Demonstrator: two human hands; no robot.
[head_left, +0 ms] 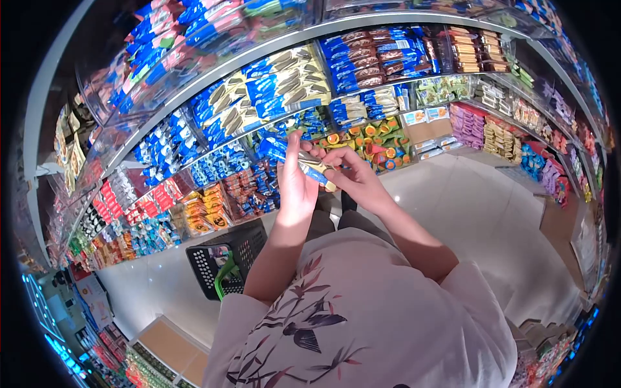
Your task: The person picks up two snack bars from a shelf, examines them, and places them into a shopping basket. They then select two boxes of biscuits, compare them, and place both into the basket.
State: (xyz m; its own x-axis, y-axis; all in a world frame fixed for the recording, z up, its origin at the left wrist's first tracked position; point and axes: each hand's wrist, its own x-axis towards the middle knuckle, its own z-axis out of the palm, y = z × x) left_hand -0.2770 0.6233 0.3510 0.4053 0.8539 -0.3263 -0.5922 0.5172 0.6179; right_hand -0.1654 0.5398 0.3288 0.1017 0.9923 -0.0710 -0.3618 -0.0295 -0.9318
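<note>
A blue and cream snack packet (315, 173) is held in front of my body, tilted down toward the right. My left hand (299, 184) grips it from the left side, its palm partly turned to me and its fingers partly hidden. The fingers of my right hand (352, 173) are bent around the packet's lower right end. Just beyond my hands, shelf bins hold similar blue and cream packets (284, 87). Print on the held packet is too small to read.
A dark shopping basket (206, 268) with a green handle (225, 275) stands on the floor at my left. Curved shelves of wrapped snacks surround me, with orange-and-green packets (378, 142) near my hands. Pale shiny floor (466, 200) lies to the right. A cardboard box (561, 226) stands farther right.
</note>
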